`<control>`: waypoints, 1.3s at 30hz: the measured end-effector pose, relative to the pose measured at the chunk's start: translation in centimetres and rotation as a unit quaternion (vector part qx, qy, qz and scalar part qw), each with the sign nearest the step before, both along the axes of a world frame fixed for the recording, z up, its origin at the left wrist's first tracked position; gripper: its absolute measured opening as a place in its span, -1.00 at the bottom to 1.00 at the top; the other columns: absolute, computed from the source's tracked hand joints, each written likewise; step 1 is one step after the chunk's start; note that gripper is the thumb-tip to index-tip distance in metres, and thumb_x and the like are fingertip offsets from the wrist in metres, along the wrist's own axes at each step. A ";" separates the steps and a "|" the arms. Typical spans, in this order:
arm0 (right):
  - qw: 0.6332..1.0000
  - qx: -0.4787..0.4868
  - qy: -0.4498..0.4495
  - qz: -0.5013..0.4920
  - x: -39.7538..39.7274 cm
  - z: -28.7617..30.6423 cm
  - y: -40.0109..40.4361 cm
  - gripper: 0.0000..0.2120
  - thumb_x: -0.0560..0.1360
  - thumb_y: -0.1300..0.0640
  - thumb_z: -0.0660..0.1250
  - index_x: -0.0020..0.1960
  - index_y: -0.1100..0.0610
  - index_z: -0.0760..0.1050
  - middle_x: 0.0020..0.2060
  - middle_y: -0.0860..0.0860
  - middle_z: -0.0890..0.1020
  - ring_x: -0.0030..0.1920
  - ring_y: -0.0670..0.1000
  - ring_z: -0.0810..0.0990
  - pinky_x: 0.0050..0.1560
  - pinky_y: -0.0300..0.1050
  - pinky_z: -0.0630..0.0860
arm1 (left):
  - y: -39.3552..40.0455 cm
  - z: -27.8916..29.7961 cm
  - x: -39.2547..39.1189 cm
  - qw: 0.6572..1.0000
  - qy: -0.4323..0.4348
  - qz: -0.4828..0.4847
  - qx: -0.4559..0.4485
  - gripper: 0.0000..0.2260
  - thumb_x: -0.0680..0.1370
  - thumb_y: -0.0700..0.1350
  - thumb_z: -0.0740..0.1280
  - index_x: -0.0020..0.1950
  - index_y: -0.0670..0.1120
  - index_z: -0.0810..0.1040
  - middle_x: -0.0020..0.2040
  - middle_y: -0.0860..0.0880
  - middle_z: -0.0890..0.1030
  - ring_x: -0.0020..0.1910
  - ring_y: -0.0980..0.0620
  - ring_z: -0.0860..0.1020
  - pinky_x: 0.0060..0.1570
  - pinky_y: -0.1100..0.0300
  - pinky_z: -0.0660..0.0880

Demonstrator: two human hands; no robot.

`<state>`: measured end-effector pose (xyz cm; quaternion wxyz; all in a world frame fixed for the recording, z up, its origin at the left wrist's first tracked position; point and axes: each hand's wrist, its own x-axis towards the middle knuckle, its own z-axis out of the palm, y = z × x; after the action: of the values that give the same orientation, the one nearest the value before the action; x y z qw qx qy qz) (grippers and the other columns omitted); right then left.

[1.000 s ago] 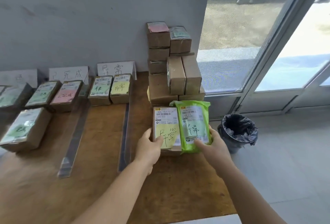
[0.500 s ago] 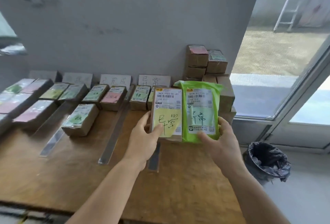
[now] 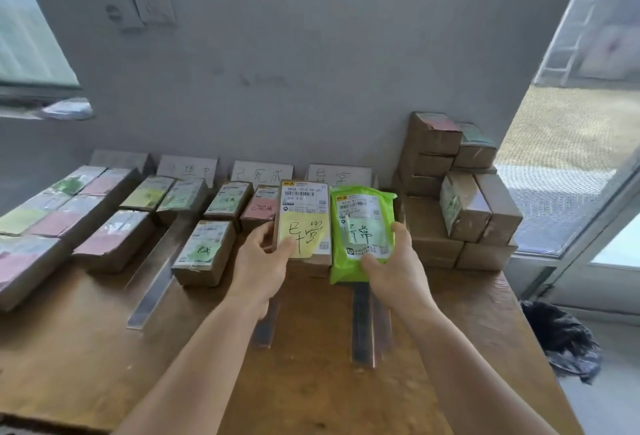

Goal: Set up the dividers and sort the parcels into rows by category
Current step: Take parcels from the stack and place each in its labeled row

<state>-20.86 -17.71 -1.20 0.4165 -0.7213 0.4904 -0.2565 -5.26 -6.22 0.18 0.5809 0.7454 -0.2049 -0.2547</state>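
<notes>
The left hand [image 3: 258,263] grips a cardboard parcel [image 3: 304,223] by its lower left corner, thumb pressed on the yellow sticky note on its face. The right hand [image 3: 398,266] grips a green poly-bag parcel [image 3: 360,230] by its lower right corner, thumb on the front, fingers curled round the edge. The two parcels are held side by side, edges touching or nearly so, lifted above the tabletop [image 3: 104,365] and tilted towards the camera, so both shipping labels and handwritten notes show.

Both parcels sit in front of the rightmost sign card [image 3: 341,173] standing against the wall, one of four cards [image 3: 261,171] in a line. Long flat divider strips [image 3: 150,292] lie on the tabletop running from near the wall towards the near edge; one dark strip [image 3: 362,327] lies just below the right hand. Between the strips, sorted boxes [image 3: 204,252] with coloured notes lie in rows, and more fill the far left [image 3: 52,213]. The notes there are too blurred to read.

To the right, against the wall, stands a stack of unsorted brown boxes [image 3: 460,199]. Beyond the tabletop's right end, a bin with a black bag [image 3: 561,341] stands on the floor by a glass door [image 3: 588,157].
</notes>
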 end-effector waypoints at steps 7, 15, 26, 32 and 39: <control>0.995 0.032 0.090 -0.021 5.7 -3.0 1.0 -0.38 0.56 0.08 0.20 0.51 -0.09 -0.03 0.19 0.13 0.39 -0.31 -0.07 0.39 -0.30 -0.13 0.35 | 0.2 -1.1 5.5 1.000 0.022 0.008 0.006 -0.51 0.54 -0.01 0.36 0.45 0.07 0.33 0.28 -0.01 0.52 0.25 -0.02 0.43 0.19 0.04 0.33; 0.987 0.090 0.131 -0.025 10.3 -7.9 0.9 -0.45 0.59 0.13 0.16 0.50 -0.02 0.02 0.27 0.15 0.32 -0.12 0.10 0.49 -0.13 -0.04 0.44 | -0.2 -2.3 7.9 0.999 0.039 -0.012 0.008 -0.57 0.54 -0.01 0.36 0.40 0.12 0.37 0.17 0.01 0.58 0.18 0.00 0.50 0.25 -0.10 0.42; 0.991 0.056 -0.074 -0.092 9.7 -5.9 -0.2 -0.52 0.63 -0.08 0.07 0.49 0.08 0.23 0.40 0.02 0.39 0.38 0.02 0.35 0.28 -0.11 0.29 | -2.3 -1.9 6.8 0.996 0.044 -0.069 -0.021 -0.62 0.55 -0.06 0.35 0.35 0.13 0.38 0.04 0.11 0.59 -0.01 0.19 0.54 -0.37 0.46 0.42; 0.991 -0.118 -0.046 -0.047 7.8 -1.8 -0.4 -0.53 0.57 -0.09 0.15 0.45 -0.01 0.26 0.28 -0.06 0.46 0.24 -0.04 0.46 0.13 -0.09 0.46 | -5.6 -2.2 3.0 0.992 0.036 -0.120 -0.002 -0.60 0.54 -0.02 0.35 0.35 0.11 0.34 0.16 0.06 0.55 0.12 0.08 0.51 0.02 0.15 0.51; 0.980 -0.090 0.166 0.060 4.9 -3.0 -2.6 -0.41 0.46 -0.08 0.35 0.41 0.05 0.23 0.35 0.00 0.32 0.26 0.06 0.41 0.12 0.01 0.50 | -8.5 -5.1 -0.1 0.984 0.076 -0.134 0.090 -0.67 0.58 -0.07 0.26 0.34 0.03 0.34 0.22 -0.01 0.53 0.07 0.02 0.49 -0.14 0.18 0.47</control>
<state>-15.95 -20.27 -4.16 0.2771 -0.8163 0.4838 -0.1508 -5.36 -14.74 -4.88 0.4854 0.7392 -0.2348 -0.4035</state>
